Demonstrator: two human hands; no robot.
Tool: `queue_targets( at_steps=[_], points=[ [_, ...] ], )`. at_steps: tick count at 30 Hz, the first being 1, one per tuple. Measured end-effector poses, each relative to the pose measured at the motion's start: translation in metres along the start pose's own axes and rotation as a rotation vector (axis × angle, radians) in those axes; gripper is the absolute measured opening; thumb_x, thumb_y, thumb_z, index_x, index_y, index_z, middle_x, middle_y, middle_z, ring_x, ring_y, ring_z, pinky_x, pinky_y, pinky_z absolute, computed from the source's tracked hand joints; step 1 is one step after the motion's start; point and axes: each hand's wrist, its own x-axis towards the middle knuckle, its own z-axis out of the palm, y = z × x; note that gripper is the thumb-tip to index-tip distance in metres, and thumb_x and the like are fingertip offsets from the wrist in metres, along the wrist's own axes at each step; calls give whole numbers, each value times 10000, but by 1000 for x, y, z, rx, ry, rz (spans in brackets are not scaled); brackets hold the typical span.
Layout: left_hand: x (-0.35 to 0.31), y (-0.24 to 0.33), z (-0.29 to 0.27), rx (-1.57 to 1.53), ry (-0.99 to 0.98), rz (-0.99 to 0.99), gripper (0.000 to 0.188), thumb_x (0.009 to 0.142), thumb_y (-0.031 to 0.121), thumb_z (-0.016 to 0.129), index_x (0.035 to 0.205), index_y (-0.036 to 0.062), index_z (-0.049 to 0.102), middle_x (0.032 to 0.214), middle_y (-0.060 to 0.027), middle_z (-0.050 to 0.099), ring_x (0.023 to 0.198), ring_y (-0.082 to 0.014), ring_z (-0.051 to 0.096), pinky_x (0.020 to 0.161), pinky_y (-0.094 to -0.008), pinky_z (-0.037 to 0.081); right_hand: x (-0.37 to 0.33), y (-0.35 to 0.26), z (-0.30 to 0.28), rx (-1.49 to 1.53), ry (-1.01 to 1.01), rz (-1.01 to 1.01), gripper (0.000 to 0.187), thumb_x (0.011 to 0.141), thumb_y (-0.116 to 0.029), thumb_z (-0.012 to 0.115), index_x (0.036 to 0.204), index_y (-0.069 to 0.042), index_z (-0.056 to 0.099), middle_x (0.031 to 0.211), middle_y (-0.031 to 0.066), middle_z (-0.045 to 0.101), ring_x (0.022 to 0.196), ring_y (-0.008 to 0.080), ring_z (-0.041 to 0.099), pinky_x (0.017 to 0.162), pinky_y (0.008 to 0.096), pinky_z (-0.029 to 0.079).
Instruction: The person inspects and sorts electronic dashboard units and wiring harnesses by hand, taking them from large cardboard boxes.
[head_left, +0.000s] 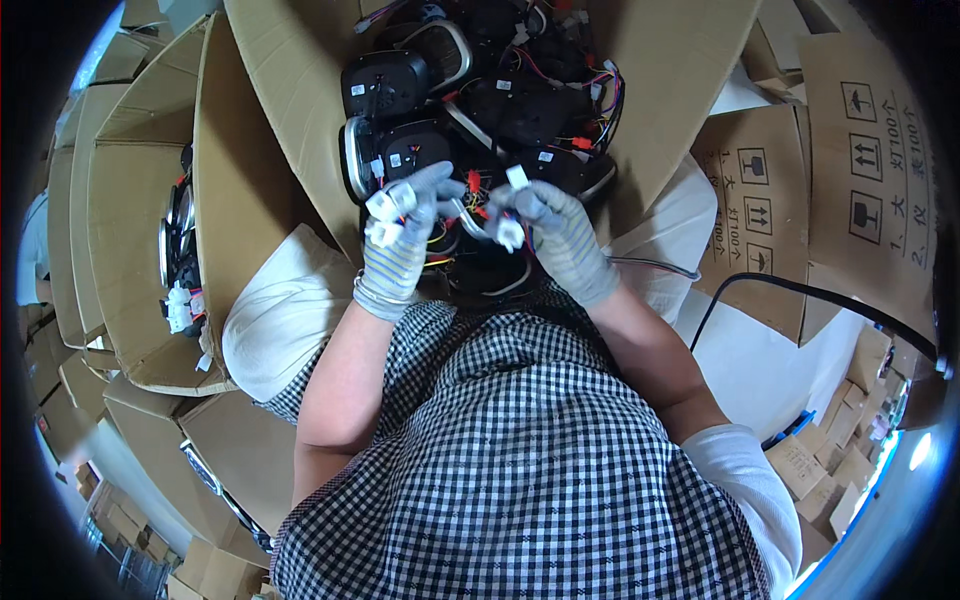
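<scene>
Both of my hands wear grey striped gloves. My left hand [400, 240] is closed on white plastic wire connectors [383, 206], with coloured wires running between its fingers. A short way to the right, my right hand [565, 235] pinches other white connectors [509, 236]. The hands are apart, above a large open cardboard box [290, 110]. Inside it lie several black plastic units [385, 84] with silver trim and small white labels. Loose coloured wires and red plugs [582, 143] lie among them. My gloves hide part of the wiring below.
A second open cardboard box [140, 240] at the left holds similar black units and a white connector cluster [179, 307]. Printed cardboard boxes [850, 170] stand at the right, near a black cable [790, 284]. More cartons [800, 465] lie at the lower right.
</scene>
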Motion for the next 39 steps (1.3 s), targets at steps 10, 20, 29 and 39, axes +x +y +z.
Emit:
queue_targets(
  at_steps=[10,20,29,39],
  points=[
    [-7,15,12,-36,-64,152,473,894,489,504,989,34,594,1080,-101,606,1016,-209,561,900,-337,418,14,12,19,-59,97,-23,262,928,-281,544,1038,-50,601,875,-21,587,743,48,548,669,205,466],
    [-8,-17,1,223,-246,146,218,886,220,586,985,32,639,832,-53,641,715,-176,601,666,-257,483,17,-82,11,-1382,-429,-37,262,867,-310,552,873,-69,656,759,161,626,732,346,598,657,417,473],
    [-8,-4,-3,136,-425,-61,170,871,157,609,955,13,642,922,-74,668,818,-154,631,727,-259,492,15,-39,-23,-656,-493,425,254,858,-289,604,906,-53,686,724,63,636,686,146,596,673,310,473],
    [-12,-16,5,-94,-571,-184,209,900,179,567,977,-3,633,920,-76,679,866,-167,639,790,-277,493,116,17,-118,-1150,668,38,794,690,-339,736,1331,-32,384,1155,210,582,1074,329,568,940,373,430]
  ],
)
